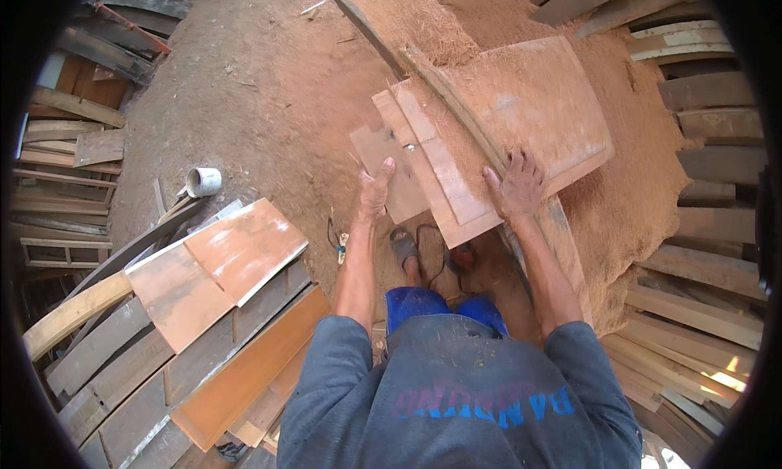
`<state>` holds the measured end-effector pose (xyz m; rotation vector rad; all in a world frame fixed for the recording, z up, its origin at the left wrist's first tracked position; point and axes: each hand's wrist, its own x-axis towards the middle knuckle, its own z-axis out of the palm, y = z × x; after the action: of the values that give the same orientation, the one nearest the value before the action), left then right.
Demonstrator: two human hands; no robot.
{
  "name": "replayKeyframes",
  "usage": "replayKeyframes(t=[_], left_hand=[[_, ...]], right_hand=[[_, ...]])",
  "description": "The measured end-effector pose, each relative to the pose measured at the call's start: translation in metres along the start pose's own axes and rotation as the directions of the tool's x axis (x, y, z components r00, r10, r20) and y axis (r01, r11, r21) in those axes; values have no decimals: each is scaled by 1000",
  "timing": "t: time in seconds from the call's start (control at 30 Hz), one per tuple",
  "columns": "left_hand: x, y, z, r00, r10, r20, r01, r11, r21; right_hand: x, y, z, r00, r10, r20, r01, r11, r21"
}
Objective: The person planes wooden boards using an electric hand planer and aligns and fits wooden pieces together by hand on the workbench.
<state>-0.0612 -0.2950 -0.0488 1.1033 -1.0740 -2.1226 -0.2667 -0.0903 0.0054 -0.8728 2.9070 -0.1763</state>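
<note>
My left hand grips the near left edge of a thin brown board, thumb on top and fingers mostly hidden beneath. Against that board lies a longer wooden panel with a paler strip along it, beside a straight wooden rail. My right hand lies with fingers spread over the rail and the near edge of a sawdust-covered bench top. Its thumb reaches toward the panel's right edge; whether it touches is unclear.
Reddish sawdust is heaped around the bench. At left, two reddish-brown panels rest on stacked boards, with a white cup-like container beyond them. Timber stacks line the right side. A cord lies near my sandalled foot.
</note>
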Motion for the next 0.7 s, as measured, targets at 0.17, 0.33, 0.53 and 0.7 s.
replayKeyframes(t=[0.17,0.33,0.53,0.7], left_hand=[[8,-9,-4,997,71,-18,-71,997,5],[-1,-18,-6,998,61,-12,-60,996,69],[-35,-44,1,998,64,-1,-64,998,3],[-38,-45,3,998,69,-15,-68,997,27]], right_hand=[[-4,-6,-10,1000,14,0,-14,1000,-9],[-10,-2,-6,999,6,36,-6,1000,9],[-6,-1,-6,997,8,70,-8,1000,0],[1,-4,-7,999,-1,34,0,1000,19]])
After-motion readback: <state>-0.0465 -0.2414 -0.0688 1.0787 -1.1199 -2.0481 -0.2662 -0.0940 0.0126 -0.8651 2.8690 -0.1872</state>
